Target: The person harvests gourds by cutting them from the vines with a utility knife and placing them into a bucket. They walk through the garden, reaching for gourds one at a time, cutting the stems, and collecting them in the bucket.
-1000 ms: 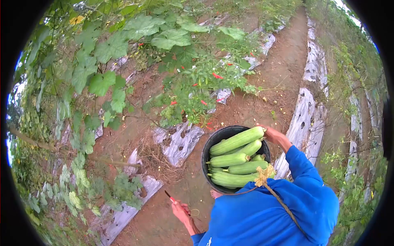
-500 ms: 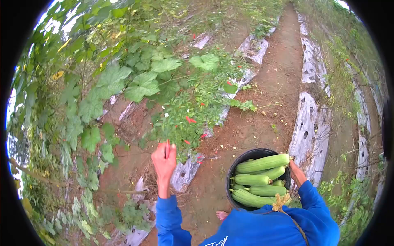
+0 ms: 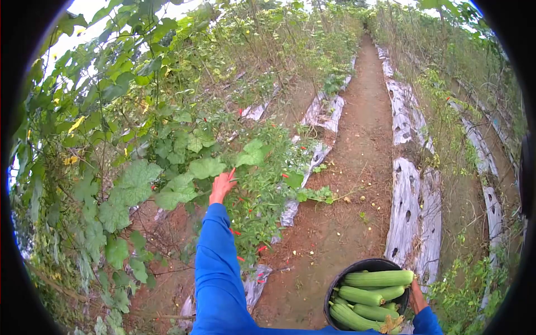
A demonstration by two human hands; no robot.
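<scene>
My left hand (image 3: 222, 188) reaches into the leafy plants, its fingers closed around a slim red thing (image 3: 232, 173) that sticks up past them. I cannot make out whether it is a chili pepper or a small tool handle. Broad green leaves (image 3: 178, 188) and a bush with red chili peppers (image 3: 262, 248) surround this hand. At the lower right, my right hand (image 3: 416, 296) grips the edge of a black bucket (image 3: 328, 296). Several long green ridged gourds (image 3: 379, 278) lie piled inside it, and a dry yellowish leaf (image 3: 391, 324) covers part of the front.
A bare dirt path (image 3: 363, 134) runs ahead between planted rows. Torn silvery plastic mulch (image 3: 405, 206) with holes covers the bed on the right. Climbing vines (image 3: 84, 167) hang along the left, and a creeping shoot (image 3: 321, 194) extends onto the path.
My view has tilted up. My left hand has stretched forward, deeper among the leaves, still with the red thing. The bucket and right hand now appear lower in view.
</scene>
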